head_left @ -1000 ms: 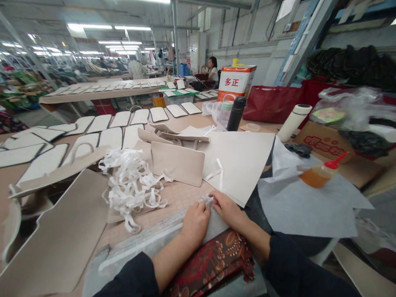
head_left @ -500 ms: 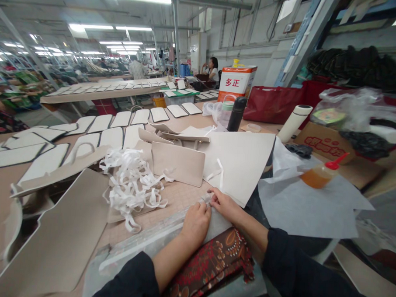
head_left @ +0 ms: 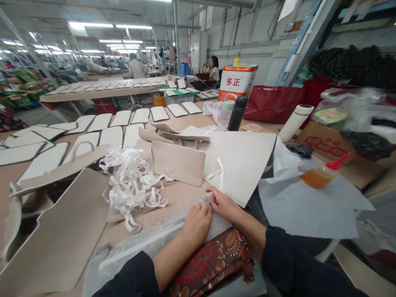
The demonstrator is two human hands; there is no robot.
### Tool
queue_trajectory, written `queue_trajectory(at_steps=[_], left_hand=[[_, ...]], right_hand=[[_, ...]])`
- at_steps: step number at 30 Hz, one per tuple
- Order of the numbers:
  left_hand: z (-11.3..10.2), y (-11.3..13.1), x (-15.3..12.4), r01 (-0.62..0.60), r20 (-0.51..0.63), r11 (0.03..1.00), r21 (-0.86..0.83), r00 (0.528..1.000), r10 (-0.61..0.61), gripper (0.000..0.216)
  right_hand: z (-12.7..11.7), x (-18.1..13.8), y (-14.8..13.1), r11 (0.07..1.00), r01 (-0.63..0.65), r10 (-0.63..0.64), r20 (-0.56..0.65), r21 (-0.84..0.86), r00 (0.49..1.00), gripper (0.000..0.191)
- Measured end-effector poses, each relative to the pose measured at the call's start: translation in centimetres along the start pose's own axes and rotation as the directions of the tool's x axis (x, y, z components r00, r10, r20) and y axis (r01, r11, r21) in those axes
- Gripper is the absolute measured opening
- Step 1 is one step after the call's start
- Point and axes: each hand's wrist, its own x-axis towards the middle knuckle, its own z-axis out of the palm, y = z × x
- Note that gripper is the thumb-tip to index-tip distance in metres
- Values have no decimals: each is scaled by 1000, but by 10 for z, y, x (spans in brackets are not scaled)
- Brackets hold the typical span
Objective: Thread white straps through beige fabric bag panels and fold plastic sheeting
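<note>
My left hand [head_left: 197, 223] is closed, fingers curled down at the top edge of a clear plastic bag [head_left: 137, 250] with a whitish strip along it. Close beside it, my right hand [head_left: 223, 204] pinches the same edge, with the thumb and index finger bent together. Both hands' fingertips are partly hidden. Below my wrists lies a folded dark red and brown patterned cloth [head_left: 209, 269]. Just beyond my hands are a large off-white panel [head_left: 240, 159] and a smaller beige panel [head_left: 177, 163]. A tangled heap of white tape [head_left: 131, 180] lies to the left.
Beige bag pieces [head_left: 59, 230] stand at the left, with rows of white dark-edged panels [head_left: 100, 123] behind. At right are a squeeze bottle [head_left: 321, 176], white paper [head_left: 307, 210], a black flask [head_left: 237, 114] and a cream flask [head_left: 294, 124]. A person [head_left: 214, 70] sits far back.
My right hand has shifted very slightly to the left along the bag's edge. My left hand has barely moved, and the things on the table are where they were.
</note>
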Motion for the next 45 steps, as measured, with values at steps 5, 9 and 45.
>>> queue_trajectory(at_steps=[5,9,45], left_hand=[[-6,0,2,6,23,1000,-9,1000,-5,22],[-7,-1,2,19,13,1000,-16,1000,-19,21],[-10,-24,-43,-37,75,998,-44,996,40,19]], right_hand=[[5,2,4,999,17,-17,-6,-29,1000,43],[7,6,8,1000,19,-19,3,-15,1000,45],[9,-48,-3,919,359,-351,80,-164,933,39]])
